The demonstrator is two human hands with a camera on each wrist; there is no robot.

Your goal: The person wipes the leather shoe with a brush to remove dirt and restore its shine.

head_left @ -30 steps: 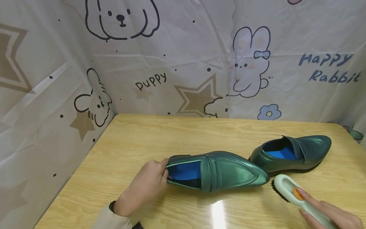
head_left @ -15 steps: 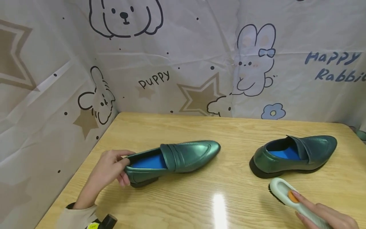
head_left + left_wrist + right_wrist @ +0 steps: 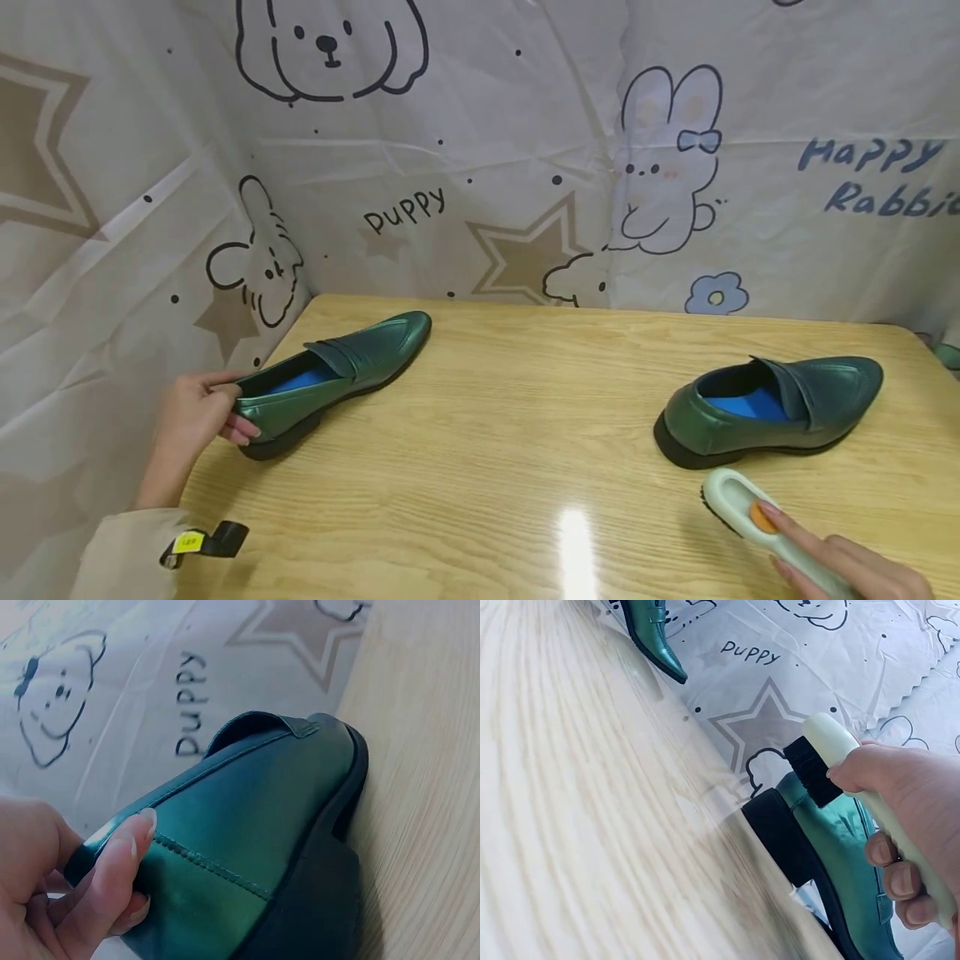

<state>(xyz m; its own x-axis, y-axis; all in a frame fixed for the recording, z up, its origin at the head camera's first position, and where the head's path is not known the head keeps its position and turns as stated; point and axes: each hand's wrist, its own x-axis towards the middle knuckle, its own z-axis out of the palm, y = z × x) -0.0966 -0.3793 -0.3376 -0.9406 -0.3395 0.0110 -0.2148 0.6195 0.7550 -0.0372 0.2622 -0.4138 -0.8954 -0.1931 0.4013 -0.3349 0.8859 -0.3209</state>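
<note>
At the table's left side, my left hand (image 3: 197, 410) grips the heel end of a green loafer (image 3: 360, 358) with a blue insole, its toe pointing to the back right. In the left wrist view the fingers (image 3: 112, 889) pinch the shoe's rim by the heel seam. My right hand (image 3: 855, 560) holds a pale green brush (image 3: 738, 504) with an orange button under the thumb. Black bristles (image 3: 810, 769) show in the right wrist view. Just beyond the brush, the second green loafer (image 3: 757, 412) stands upright on the right, toe pointing right.
Both shoes are on a light wooden table (image 3: 510, 433), with a wide stretch of wood between them. A cloth (image 3: 480, 108) printed with cartoon animals and stars hangs along the back and left edges.
My left hand has carried the loafer from beside the second shoe, tilted with its opening towards me, to the far left, where it now sits upright. The right hand and brush have barely moved.
</note>
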